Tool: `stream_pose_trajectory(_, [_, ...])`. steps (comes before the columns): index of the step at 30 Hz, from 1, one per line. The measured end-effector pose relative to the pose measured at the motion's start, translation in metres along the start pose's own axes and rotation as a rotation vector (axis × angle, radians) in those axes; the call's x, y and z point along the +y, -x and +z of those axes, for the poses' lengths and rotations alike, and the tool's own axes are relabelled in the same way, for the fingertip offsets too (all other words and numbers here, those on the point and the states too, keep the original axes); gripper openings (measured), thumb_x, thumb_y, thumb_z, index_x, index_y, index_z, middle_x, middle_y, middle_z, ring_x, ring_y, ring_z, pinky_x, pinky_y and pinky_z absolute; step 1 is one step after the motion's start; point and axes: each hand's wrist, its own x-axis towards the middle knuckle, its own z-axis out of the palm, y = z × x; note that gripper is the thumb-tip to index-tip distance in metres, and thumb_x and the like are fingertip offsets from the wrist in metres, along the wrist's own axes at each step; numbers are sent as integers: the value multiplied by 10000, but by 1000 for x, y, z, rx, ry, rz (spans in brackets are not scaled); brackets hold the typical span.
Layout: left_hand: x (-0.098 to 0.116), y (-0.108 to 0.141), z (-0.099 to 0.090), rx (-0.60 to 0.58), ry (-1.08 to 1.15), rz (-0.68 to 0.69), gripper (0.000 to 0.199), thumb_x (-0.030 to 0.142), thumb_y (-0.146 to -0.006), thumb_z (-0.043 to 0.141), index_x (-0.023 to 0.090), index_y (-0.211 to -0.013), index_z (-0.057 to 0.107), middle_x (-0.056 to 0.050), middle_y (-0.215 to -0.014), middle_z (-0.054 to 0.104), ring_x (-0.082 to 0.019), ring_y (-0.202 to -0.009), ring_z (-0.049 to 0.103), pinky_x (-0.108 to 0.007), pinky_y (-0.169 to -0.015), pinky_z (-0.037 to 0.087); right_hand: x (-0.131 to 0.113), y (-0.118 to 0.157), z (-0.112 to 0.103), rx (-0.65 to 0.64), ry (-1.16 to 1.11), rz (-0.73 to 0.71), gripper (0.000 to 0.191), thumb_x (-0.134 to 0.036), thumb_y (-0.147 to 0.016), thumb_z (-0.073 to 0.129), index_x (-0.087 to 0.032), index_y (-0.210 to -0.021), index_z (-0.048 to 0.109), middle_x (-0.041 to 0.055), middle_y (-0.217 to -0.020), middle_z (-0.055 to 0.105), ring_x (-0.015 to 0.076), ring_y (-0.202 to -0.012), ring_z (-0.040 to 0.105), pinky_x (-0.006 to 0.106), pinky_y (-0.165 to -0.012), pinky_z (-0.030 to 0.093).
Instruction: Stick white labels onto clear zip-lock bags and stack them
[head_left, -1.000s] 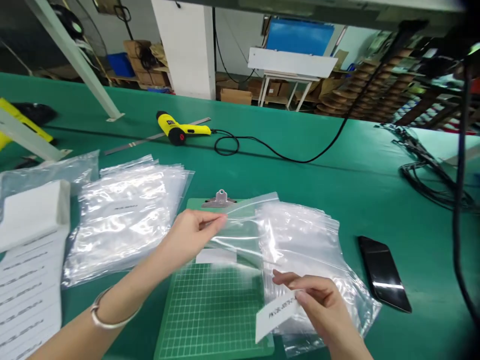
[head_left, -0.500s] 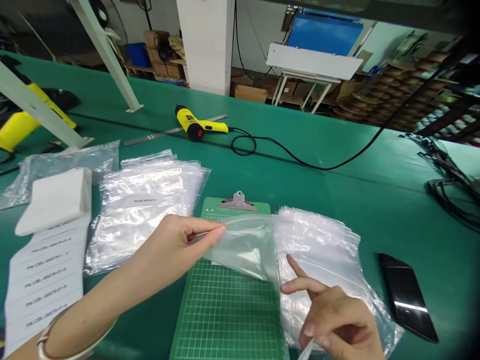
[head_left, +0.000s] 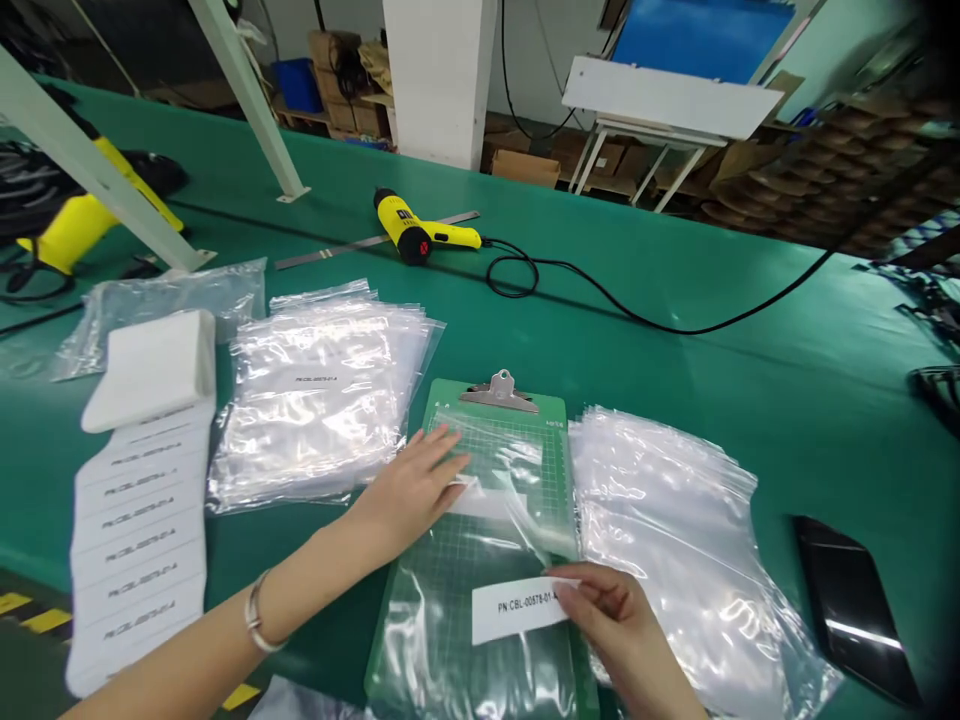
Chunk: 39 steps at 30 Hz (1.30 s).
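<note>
Green counter (head_left: 697,400) carries everything; going left to right. Far left, a yellow tool (head_left: 79,225) sits partly behind a pale post (head_left: 82,150), with a clear bag (head_left: 169,310) lying flat just right of it. Below that is a white label strip (head_left: 139,560) with rows of printed labels, its top end folded into a thick pad (head_left: 150,370). Yellow-and-black floor tape (head_left: 37,620) shows past the counter's near edge, lower left.

Next comes a stack of zip bags (head_left: 322,400), clear plastic, small print visible on the top one. Behind it lie a yellow heat gun (head_left: 416,230) on a steel ruler (head_left: 375,243), with a black cable (head_left: 645,320) looping off to the right.

Center: green clipboard (head_left: 495,410) with a metal clip (head_left: 500,393) at its top, grid printed on the board. A clear bag (head_left: 472,650) lies on the clipboard, covering most of it, slightly creased near the middle. Left hand (head_left: 416,490), bracelet (head_left: 256,612) on the wrist, rests flat on the bag's upper part, fingers apart and not gripping. Right hand (head_left: 607,620) pinches the right end of a white label (head_left: 517,608) reading "PN CBL-00578-01-A", thumb and fingers together on it, label over the bag.

Right of the clipboard is a loose pile of zip bags (head_left: 675,550), then a black phone (head_left: 851,610) just beside it.
</note>
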Motion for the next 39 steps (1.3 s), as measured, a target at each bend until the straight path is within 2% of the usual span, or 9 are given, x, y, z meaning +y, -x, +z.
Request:
stream_pose_trajectory(3, [-7,2,24,-83,-191,80,429,369,-892,316,260,-1288,442,-64,-1420,376,-312,-1360,295,-651,-1068,311,4,2,-8,45,180,53,295,-459,-618,773,-200,-757,756,76,-671,707,205,-663,655,235,-599,506])
stream_pose_trajectory(7, [-14,-6,24,-74,-198,128,456,426,-878,329,239,-1285,416,-84,-1405,390,-315,-1351,307,-641,-1082,290,-7,7,-5,181,343,15,331,-485,-634,746,-200,-802,757,93,-760,717,255,-752,651,267,-608,507])
stream_pose_trajectory(9, [-19,-14,20,-86,-189,171,512,478,-863,329,232,-1310,376,-83,-1419,364,-300,-1346,307,-634,-1096,265,-9,1,2,189,271,-11,301,-464,-634,757,-212,-798,757,80,-745,717,235,-747,653,251,-624,508])
stream_pose_trajectory(12, [-28,-26,15,-125,-186,196,584,525,-855,272,225,-1355,307,-80,-1438,335,-282,-1331,315,-612,-1100,260,-1,-19,9,80,58,24,266,-423,-627,783,-227,-805,756,57,-706,714,182,-683,654,222,-626,513])
stream_pose_trajectory(16, [-38,-34,8,-192,-126,165,727,636,-796,244,227,-1398,230,-70,-1480,255,-271,-1357,261,-533,-1115,273,15,-38,5,68,-39,83,276,-388,-644,785,-226,-864,751,57,-764,720,181,-730,663,243,-686,534])
stream_pose_trajectory(20, [-52,-37,-1,-323,-45,107,951,749,-684,278,231,-1437,19,-67,-1517,139,-287,-1414,109,-577,-1153,97,18,-36,0,97,-5,87,310,-396,-633,790,-203,-872,750,65,-752,716,201,-730,664,263,-676,543])
stream_pose_trajectory(28, [-59,-39,-3,-414,15,78,955,741,-684,302,288,-1411,-121,-27,-1526,55,-271,-1432,4,-562,-1152,27,-4,-38,0,122,12,78,264,-362,-620,804,-201,-823,755,72,-718,710,188,-689,655,250,-638,550])
stream_pose_trajectory(35, [-60,-40,-2,-374,-1,100,952,737,-695,317,271,-1424,-80,-55,-1522,100,-282,-1425,63,-508,-1156,61,-39,-96,21,237,-330,-67,287,-283,-541,846,-201,-788,724,56,-924,713,216,-944,647,329,-899,518])
stream_pose_trajectory(39, [-60,-40,1,-387,-30,77,950,745,-693,309,274,-1422,-77,-39,-1525,76,-284,-1423,68,-514,-1147,83,-51,-127,36,317,-573,-87,243,-227,-575,815,-191,-770,676,26,-814,709,212,-927,658,365,-942,503])
